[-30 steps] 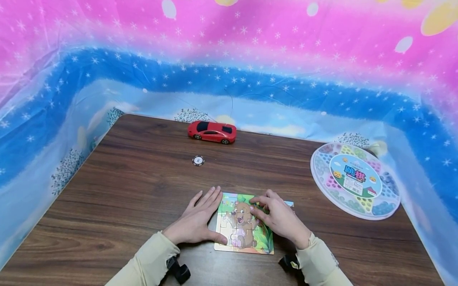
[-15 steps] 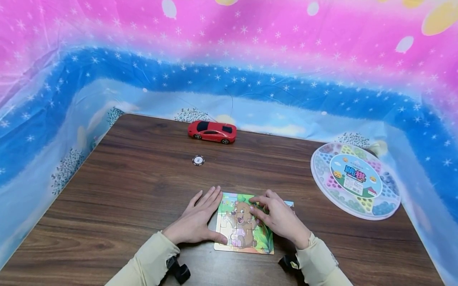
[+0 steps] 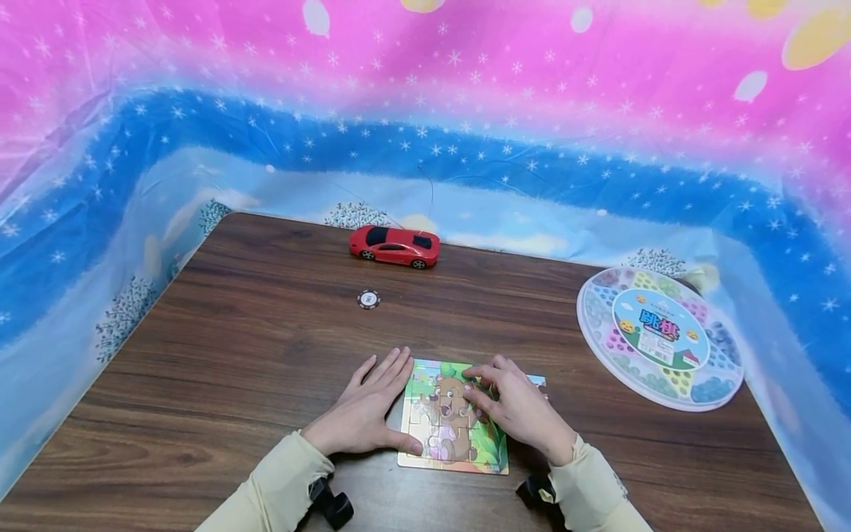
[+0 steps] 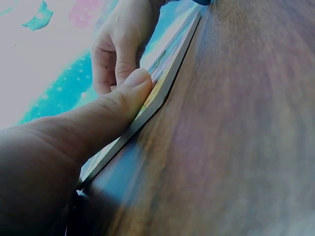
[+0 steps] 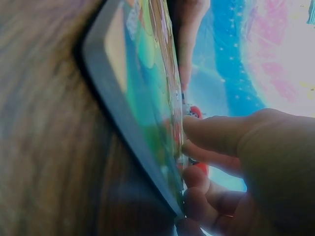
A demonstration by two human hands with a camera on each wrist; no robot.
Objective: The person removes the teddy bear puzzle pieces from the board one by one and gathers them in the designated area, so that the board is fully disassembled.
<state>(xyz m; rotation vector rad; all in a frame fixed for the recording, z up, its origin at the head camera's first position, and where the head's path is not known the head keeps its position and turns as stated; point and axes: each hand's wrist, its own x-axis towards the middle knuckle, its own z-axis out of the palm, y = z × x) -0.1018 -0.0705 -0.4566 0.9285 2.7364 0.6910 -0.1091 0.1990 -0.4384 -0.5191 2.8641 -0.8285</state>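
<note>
While the left hand [image 3: 362,410] lies flat, fingers straight, thumb against the puzzle board's [image 3: 452,421] left edge, the board sits between both hands. The right hand [image 3: 521,406] (nearer the upper right corner) presses curled fingertips on a piece there.

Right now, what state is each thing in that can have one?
Bear puzzle: flat on the table, pieces seated in its frame.
Left hand: flat beside the puzzle, thumb on its left edge.
Right hand: fingers curled, pressing on the puzzle.
Red toy car: on its wheels.
Round game box: lying flat, closed.
</note>
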